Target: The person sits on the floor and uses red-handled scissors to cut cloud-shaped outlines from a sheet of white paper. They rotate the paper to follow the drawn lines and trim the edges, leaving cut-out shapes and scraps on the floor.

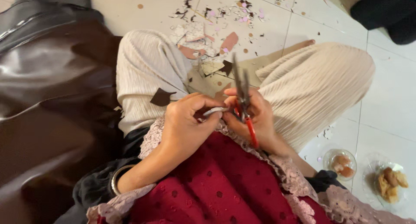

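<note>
Scissors (243,103): slim, with dark grey metal blades pointing up and away from the person and red handles running down toward the wrist; the blades look nearly closed.
Right hand (255,117): fingers curled shut around the red handles, holding the scissors over the lap.
Small piece (215,111): a thin, pale grey sliver, slightly curved, lying between the two hands and just beside the scissors' pivot.
Left hand (186,124): fingers pinched closed on the small piece, thumb on top.
Place: both hands meet above the cream ribbed trousers (312,85) and the red dotted cloth (216,180).
Floor (390,107): white tiles, strewn with pink, brown and white paper scraps (208,33).
Dishes: two clear glass bowls (340,163) of food at lower right.
</note>
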The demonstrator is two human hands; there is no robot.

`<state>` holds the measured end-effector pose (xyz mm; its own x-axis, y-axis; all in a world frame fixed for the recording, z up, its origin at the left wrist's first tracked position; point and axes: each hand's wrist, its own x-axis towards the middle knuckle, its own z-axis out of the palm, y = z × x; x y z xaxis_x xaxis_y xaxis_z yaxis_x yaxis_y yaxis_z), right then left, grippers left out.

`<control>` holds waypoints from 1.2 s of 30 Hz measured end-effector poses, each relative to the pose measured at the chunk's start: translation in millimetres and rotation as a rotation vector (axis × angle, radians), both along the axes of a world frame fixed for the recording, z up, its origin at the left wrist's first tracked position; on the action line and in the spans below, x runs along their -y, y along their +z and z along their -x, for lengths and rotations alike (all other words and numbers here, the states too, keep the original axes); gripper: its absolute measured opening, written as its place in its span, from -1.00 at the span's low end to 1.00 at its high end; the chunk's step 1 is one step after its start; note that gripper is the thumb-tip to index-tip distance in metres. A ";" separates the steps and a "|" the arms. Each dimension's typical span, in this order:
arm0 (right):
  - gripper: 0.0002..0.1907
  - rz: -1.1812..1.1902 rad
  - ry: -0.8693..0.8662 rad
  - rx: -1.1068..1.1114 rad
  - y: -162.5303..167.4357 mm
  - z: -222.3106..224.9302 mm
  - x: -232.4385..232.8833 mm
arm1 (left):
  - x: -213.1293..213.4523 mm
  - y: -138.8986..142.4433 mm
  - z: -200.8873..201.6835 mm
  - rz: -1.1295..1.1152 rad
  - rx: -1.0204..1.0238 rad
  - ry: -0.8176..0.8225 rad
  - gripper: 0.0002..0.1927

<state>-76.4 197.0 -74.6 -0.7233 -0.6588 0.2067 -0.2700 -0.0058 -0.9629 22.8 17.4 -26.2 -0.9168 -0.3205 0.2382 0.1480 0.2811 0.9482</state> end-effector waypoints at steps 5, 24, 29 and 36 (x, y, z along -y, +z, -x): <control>-0.45 -0.027 0.020 -0.010 4.0 2.1 -2.6 | -5.1 -0.8 2.7 0.130 -0.024 -0.023 -0.83; -0.49 -0.070 -0.034 0.014 4.0 -4.5 -5.1 | -14.9 -14.5 -1.7 0.237 -0.154 -0.045 -0.83; -0.51 -0.078 -0.060 -0.035 3.4 -8.0 -0.5 | -9.6 -19.2 -1.8 0.168 -0.178 -0.014 -0.82; -0.54 -0.045 -0.070 0.012 -0.5 -10.7 0.8 | -13.2 -20.1 -3.2 0.067 -0.166 0.035 -0.84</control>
<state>-65.7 196.2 -75.1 -0.7701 -0.6150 0.1693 -0.2570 0.0562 -0.9648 26.0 30.5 -46.3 -0.8520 -0.3296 0.4067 0.2896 0.3504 0.8907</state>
